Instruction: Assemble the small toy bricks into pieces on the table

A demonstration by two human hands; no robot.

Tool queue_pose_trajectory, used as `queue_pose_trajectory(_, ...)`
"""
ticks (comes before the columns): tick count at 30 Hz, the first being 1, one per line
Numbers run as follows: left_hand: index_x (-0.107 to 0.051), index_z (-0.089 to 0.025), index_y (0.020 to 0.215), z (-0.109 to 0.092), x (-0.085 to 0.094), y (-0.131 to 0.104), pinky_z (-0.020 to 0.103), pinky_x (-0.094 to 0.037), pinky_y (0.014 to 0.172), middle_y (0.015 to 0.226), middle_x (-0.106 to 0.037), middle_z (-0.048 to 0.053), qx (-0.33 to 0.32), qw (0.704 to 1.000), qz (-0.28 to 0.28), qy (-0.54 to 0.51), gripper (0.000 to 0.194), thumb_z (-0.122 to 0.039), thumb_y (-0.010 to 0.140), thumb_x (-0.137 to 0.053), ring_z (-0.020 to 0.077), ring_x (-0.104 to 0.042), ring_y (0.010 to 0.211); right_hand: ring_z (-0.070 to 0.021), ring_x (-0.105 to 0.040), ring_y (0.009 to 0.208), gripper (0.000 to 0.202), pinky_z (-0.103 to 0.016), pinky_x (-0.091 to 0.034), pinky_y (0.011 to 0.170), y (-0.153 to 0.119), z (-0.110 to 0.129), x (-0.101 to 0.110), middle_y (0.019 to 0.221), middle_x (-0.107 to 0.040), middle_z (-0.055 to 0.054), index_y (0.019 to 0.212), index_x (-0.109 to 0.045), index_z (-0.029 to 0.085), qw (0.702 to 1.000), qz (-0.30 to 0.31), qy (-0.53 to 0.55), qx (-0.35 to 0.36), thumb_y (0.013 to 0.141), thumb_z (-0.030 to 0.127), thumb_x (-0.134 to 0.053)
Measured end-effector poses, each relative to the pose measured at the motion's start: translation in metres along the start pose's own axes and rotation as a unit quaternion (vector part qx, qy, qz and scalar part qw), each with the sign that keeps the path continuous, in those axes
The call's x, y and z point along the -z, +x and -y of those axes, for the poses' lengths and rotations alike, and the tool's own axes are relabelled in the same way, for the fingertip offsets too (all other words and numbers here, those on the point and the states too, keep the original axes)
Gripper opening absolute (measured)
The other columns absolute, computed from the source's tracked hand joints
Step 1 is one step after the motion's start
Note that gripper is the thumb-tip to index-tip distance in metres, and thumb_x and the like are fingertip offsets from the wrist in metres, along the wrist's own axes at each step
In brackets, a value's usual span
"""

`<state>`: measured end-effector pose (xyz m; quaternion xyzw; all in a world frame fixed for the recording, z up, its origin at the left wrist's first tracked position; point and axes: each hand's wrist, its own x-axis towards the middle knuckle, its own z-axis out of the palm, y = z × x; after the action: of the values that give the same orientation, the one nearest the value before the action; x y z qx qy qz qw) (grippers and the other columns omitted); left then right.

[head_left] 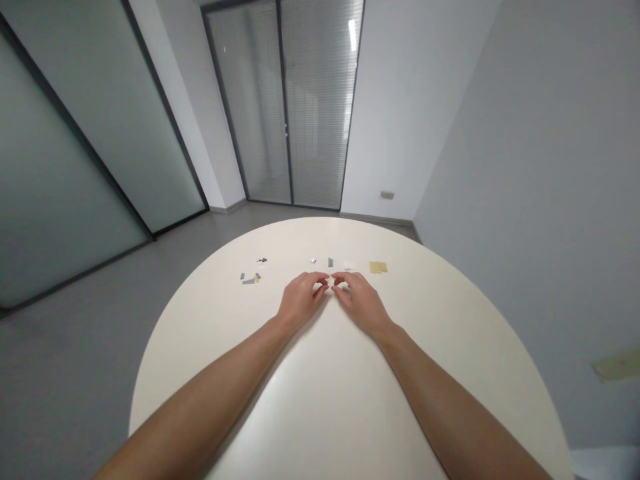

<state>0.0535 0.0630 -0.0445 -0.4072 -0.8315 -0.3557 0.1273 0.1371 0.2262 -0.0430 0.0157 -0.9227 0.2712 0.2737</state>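
Fingers (320,275) of the left hand (300,295) and those of the right hand (364,303) curve toward each other around a small pale piece (331,282), which lies between the two sets of fingertips over the table (320,373). On each hand the thumb and forefinger stand a little apart, tips at the piece; whether they are clamped on it or only touch it cannot be told at this size. Just beyond the pale piece is a grey block (331,263); beyond it and to the left, a cluster of shiny bits (313,261); beyond it and to the right, a white scrap (347,268) and, farther right, yellow squares (378,267). Well to its left lie dark bits (262,260) and a grey strip (249,282). The likeliest fault is a slip: so small a piece offers little to pinch, and uneven pressure from the two sides could twist it or flick it away. Once dropped, it could be hard to find, its colour being close to the table's. A forward nudge of the knuckles might also push the grey block or scatter the shiny bits.
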Motion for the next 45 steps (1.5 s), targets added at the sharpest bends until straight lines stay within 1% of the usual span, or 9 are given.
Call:
queue_pose_trajectory(6, -0.064, -0.025, 0.112, -0.0015, 0.0012, -0.0003, 0.033, -0.051, 0.090, 0.101, -0.074, 0.000, 0.002, 1.000, -0.001, -0.009, 0.022, -0.019, 0.091, -0.060, 0.0188, -0.066, 0.100, -0.0222, -0.060, 0.111, 0.025, -0.040, -0.049, 0.096, 0.0005, -0.0013, -0.0007, 0.107, -0.072, -0.005, 0.119, -0.063, 0.024, 1.000, 0.000, -0.001, 0.004, 0.094, 0.024, -0.058)
queue_pose_trajectory(11, -0.062, -0.025, 0.114, -0.0024, 0.0014, -0.0008, 0.032, -0.051, 0.088, 0.102, -0.073, 0.000, 0.004, 1.000, 0.001, -0.018, 0.025, -0.018, 0.090, -0.059, 0.0180, -0.066, 0.099, -0.0222, -0.062, 0.108, 0.025, -0.041, -0.050, 0.095, 0.0005, -0.0003, 0.0004, 0.108, -0.072, -0.005, 0.119, -0.064, 0.025, 1.000, 0.000, 0.005, 0.009, 0.096, 0.024, -0.056)
queue_pose_trajectory(17, -0.062, -0.025, 0.112, -0.0025, 0.0016, -0.0012, 0.032, -0.052, 0.088, 0.102, -0.072, 0.001, -0.001, 1.000, -0.006, -0.015, 0.023, -0.018, 0.091, -0.059, 0.0180, -0.066, 0.099, -0.0222, -0.063, 0.108, 0.026, -0.041, -0.051, 0.095, 0.0002, 0.0010, 0.0015, 0.108, -0.072, -0.005, 0.119, -0.064, 0.026, 1.000, -0.011, 0.015, 0.021, 0.095, 0.023, -0.056)
queue_pose_trajectory(27, -0.062, -0.024, 0.110, -0.0030, 0.0017, -0.0004, 0.033, -0.052, 0.090, 0.101, -0.072, 0.001, 0.002, 1.000, -0.006, -0.021, 0.019, -0.019, 0.091, -0.058, 0.0179, -0.066, 0.099, -0.0211, -0.064, 0.104, 0.025, -0.040, -0.051, 0.095, -0.0004, 0.0006, 0.0008, 0.108, -0.070, -0.006, 0.119, -0.064, 0.026, 0.999, -0.026, 0.029, 0.013, 0.095, 0.026, -0.056)
queue_pose_trajectory(33, -0.062, -0.023, 0.109, -0.0042, 0.0029, -0.0008, 0.033, -0.051, 0.092, 0.108, -0.072, 0.002, 0.008, 0.999, -0.011, -0.030, 0.018, -0.022, 0.092, -0.057, 0.0185, -0.066, 0.103, -0.0213, -0.062, 0.107, 0.024, -0.040, -0.051, 0.094, -0.0002, 0.0012, 0.0020, 0.114, -0.070, -0.005, 0.118, -0.065, 0.027, 0.999, -0.026, 0.042, 0.021, 0.097, 0.026, -0.053)
queue_pose_trajectory(37, -0.063, -0.024, 0.108, -0.0044, 0.0025, -0.0006, 0.033, -0.051, 0.093, 0.109, -0.072, 0.002, 0.007, 0.999, -0.012, -0.028, 0.018, -0.022, 0.092, -0.056, 0.0186, -0.066, 0.104, -0.0218, -0.061, 0.108, 0.025, -0.041, -0.051, 0.094, -0.0002, -0.0003, 0.0012, 0.114, -0.070, -0.005, 0.119, -0.065, 0.029, 0.998, -0.016, 0.046, 0.027, 0.097, 0.026, -0.052)
queue_pose_trajectory(45, -0.064, -0.024, 0.114, -0.0014, 0.0012, -0.0003, 0.033, -0.052, 0.094, 0.111, -0.072, 0.002, -0.008, 1.000, -0.006, -0.028, 0.026, -0.017, 0.091, -0.057, 0.0183, -0.066, 0.104, -0.0203, -0.063, 0.104, 0.024, -0.039, -0.053, 0.091, 0.0000, -0.0054, -0.0037, 0.111, -0.069, -0.006, 0.118, -0.061, 0.025, 0.997, -0.032, 0.067, 0.002, 0.096, 0.028, -0.053)
